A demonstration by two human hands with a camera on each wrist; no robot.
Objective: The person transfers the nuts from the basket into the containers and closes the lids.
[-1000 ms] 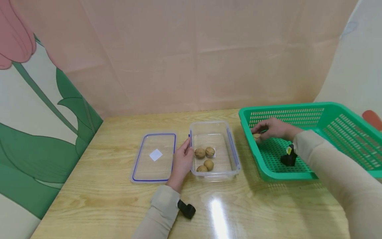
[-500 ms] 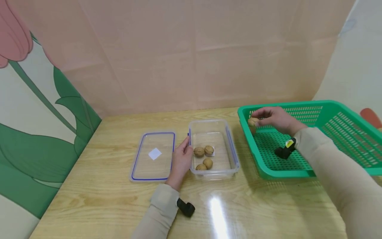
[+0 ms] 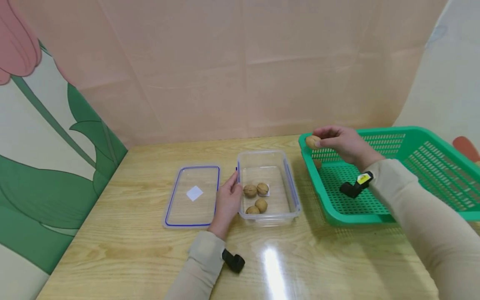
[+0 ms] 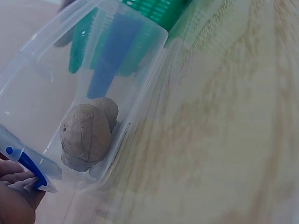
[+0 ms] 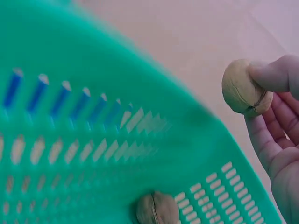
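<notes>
My right hand [image 3: 343,143] pinches a walnut [image 3: 312,142] between thumb and fingers, at the green basket's [image 3: 325,204] left far corner. In the right wrist view this walnut [image 5: 245,87] appears beyond the basket's rim. Another walnut [image 5: 158,208] lies inside the basket, in the corner below. My left hand [image 3: 228,200] rests along the left side of a clear plastic box [image 3: 291,196], its index finger stretched along the wall. The left wrist view shows its fingers [image 4: 18,179] against a blue-edged side flap [image 4: 32,168]. Several walnuts [image 3: 250,191] sit in the near left part of the box.
A clear lid [image 3: 180,212] with a blue seal and a white label [image 3: 194,193] lies flat left of the box. The wooden table [image 3: 123,250] ends at a pinkish sheet [image 3: 187,83] behind. Black wrist cameras [image 3: 234,261] sit on both sleeves.
My right hand has lifted a walnut from inside the basket up to its left far corner, uncovering another walnut below. The left hand and the box have stayed in place.
</notes>
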